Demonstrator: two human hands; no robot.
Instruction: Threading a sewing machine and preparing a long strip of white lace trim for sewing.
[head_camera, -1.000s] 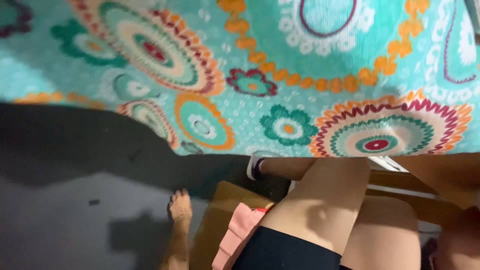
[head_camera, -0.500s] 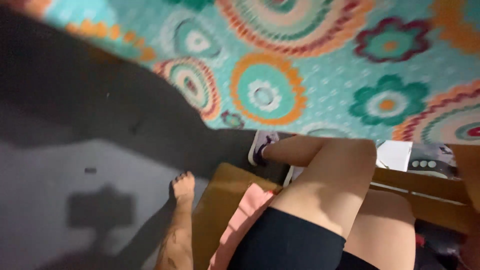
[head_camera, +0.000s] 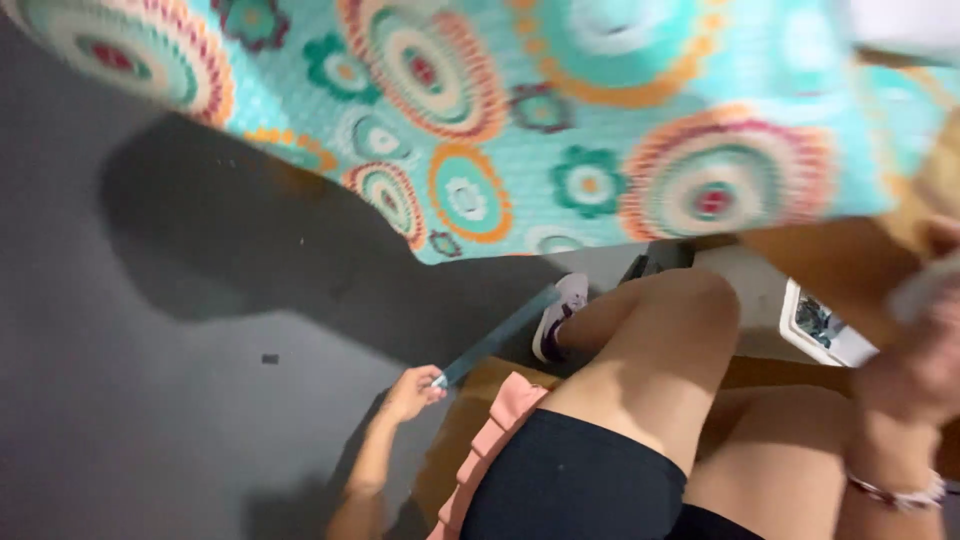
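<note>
L hand (head_camera: 412, 392) hangs low beside the seat, fingers pinched shut on one end of a long thin grey strip (head_camera: 497, 337) that slants up twd the white shoe (head_camera: 560, 318), over the grey floor (head_camera: 130, 400). R hand (head_camera: 915, 350) is raised at the frame's right edge, blurred; can't tell its finger state, tho a pale blurred thing (head_camera: 925, 288) lies by it, under the patterned teal cloth (head_camera: 560, 110).

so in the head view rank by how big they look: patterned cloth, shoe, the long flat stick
1. patterned cloth, far the largest.
2. long flat stick, held by the left hand.
3. shoe; motion blur makes 2 and 3 unsure.
</note>
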